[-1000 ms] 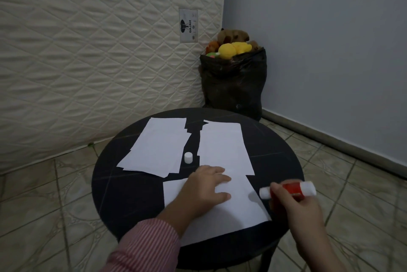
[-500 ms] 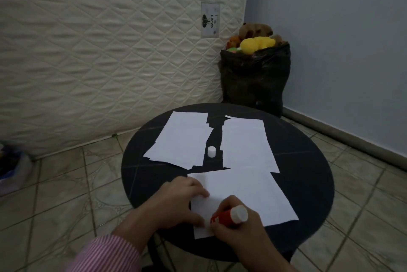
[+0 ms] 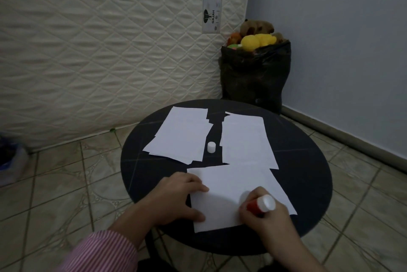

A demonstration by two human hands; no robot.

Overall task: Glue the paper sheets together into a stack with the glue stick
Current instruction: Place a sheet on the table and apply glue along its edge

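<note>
A white paper sheet (image 3: 233, 185) lies at the near side of the round black table (image 3: 308, 174). My left hand (image 3: 178, 196) rests on the sheet's left edge and holds it flat with spread fingers. My right hand (image 3: 266, 216) grips the red glue stick (image 3: 261, 204), white base up, its tip down on the sheet's lower right part. Two loose piles of white sheets lie farther back: a left pile (image 3: 182, 137) and a right pile (image 3: 244, 139). The glue stick's white cap (image 3: 211, 147) stands between them.
A black bag (image 3: 253, 78) stuffed with plush toys stands in the corner behind the table. A quilted mattress (image 3: 99, 47) leans against the wall on the left. Tiled floor surrounds the table.
My right hand brought the glue stick from beyond the sheet's right edge down onto the sheet. My left hand shifted from the sheet's middle to its left edge. The camera view moved.
</note>
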